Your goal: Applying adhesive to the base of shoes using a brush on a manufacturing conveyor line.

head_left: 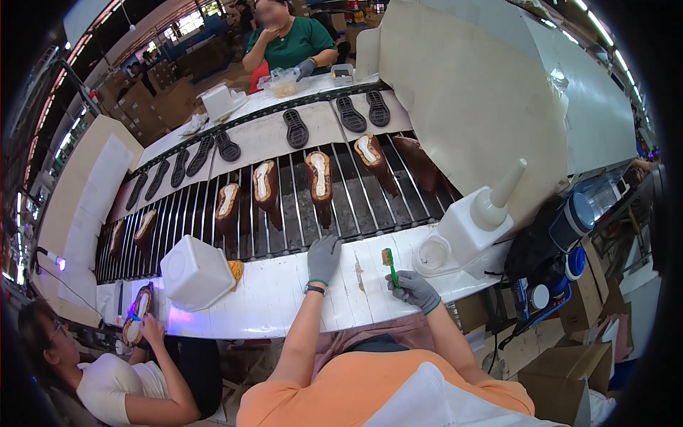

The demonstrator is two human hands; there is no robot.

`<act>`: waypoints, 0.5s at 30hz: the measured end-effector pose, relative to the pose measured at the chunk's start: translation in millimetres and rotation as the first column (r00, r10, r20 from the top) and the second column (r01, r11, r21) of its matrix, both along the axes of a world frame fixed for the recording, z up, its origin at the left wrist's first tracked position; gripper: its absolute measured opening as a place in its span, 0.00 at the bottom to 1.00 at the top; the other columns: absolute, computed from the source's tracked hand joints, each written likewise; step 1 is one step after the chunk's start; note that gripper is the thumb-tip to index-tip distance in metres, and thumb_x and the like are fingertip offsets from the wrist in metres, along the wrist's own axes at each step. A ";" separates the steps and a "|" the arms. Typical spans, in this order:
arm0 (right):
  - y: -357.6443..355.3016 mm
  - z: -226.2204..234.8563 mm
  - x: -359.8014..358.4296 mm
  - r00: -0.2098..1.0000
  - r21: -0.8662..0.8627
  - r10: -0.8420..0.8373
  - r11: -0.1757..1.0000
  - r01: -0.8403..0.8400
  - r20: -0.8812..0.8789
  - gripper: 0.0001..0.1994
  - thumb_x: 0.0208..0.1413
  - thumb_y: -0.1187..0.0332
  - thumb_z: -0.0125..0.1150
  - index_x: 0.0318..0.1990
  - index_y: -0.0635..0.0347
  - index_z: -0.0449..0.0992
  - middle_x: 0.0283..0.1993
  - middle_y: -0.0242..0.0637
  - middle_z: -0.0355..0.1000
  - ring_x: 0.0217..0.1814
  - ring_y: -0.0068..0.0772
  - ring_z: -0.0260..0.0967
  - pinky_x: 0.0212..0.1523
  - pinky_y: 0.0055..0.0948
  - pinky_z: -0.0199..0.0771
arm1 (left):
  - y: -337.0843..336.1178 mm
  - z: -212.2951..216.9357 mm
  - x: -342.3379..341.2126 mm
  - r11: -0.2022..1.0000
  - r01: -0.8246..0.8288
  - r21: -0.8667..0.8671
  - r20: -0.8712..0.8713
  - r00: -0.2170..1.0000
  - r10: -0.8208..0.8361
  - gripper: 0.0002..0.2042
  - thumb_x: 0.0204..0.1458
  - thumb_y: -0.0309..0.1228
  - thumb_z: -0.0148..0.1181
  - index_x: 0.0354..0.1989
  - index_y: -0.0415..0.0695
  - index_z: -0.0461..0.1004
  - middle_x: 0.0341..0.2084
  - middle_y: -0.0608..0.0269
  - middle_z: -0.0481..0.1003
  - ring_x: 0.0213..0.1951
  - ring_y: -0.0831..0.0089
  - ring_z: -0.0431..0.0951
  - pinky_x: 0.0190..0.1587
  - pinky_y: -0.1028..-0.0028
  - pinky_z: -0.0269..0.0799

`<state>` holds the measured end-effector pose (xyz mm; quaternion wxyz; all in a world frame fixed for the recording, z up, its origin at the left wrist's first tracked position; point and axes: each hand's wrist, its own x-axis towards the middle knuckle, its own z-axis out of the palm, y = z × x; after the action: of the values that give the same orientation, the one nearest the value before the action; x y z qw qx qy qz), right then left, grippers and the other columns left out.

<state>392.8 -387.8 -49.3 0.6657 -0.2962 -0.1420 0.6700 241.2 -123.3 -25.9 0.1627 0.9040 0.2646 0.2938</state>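
My left hand [325, 260], in a grey glove, lies with its fingers stretched out at the white ledge [284, 309], beside the metal bars of the conveyor [297, 242]. Held upright in my gloved right hand [416, 290] is a green toothbrush [389, 266], its bristles stained brown. On the bars rest several brown shoe uppers with pale undersides; the nearest to my left hand is one upper [320, 186] standing just beyond my fingers. A white plastic bottle [477, 222] with a long nozzle and a round cup on its side stands right of the brush.
Several black shoe soles [295, 128] lie along the far strip. A white box-shaped container [198, 272] sits on the ledge at left. One person [114, 384] handles a shoe upper at lower left; another [306, 43] sits across. A large pale panel [469, 92] rises at right.
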 end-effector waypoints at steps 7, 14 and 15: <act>-0.9 3.0 1.5 1.000 0.011 0.004 1.000 -0.004 0.026 0.21 0.61 0.63 0.61 0.55 0.70 0.72 0.41 0.40 0.74 0.26 0.20 0.60 0.26 0.19 0.59 | -2.6 4.9 1.1 0.998 0.004 -0.061 -0.019 1.000 -0.005 0.12 0.58 0.35 0.55 0.39 0.39 0.79 0.38 0.50 0.79 0.44 0.51 0.77 0.50 0.59 0.69; -0.8 1.6 1.4 0.999 0.022 0.010 1.000 -0.011 0.030 0.21 0.62 0.63 0.60 0.56 0.70 0.71 0.41 0.39 0.74 0.27 0.19 0.62 0.25 0.18 0.60 | -0.7 -0.1 0.5 1.000 0.002 -0.014 -0.011 1.000 -0.002 0.12 0.58 0.36 0.56 0.39 0.39 0.79 0.40 0.50 0.80 0.46 0.52 0.77 0.52 0.59 0.68; -1.2 2.3 0.6 1.000 0.039 0.020 0.999 -0.020 0.011 0.20 0.63 0.64 0.59 0.57 0.70 0.71 0.41 0.38 0.74 0.28 0.17 0.62 0.25 0.17 0.60 | -0.5 0.1 -0.2 1.000 -0.002 -0.020 -0.029 1.000 0.001 0.12 0.58 0.36 0.56 0.39 0.39 0.79 0.40 0.51 0.80 0.47 0.52 0.77 0.52 0.59 0.68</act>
<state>393.4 -389.0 -47.0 0.6638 -0.2853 -0.1616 0.6722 241.0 -123.8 -25.8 0.1676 0.9063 0.2703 0.2783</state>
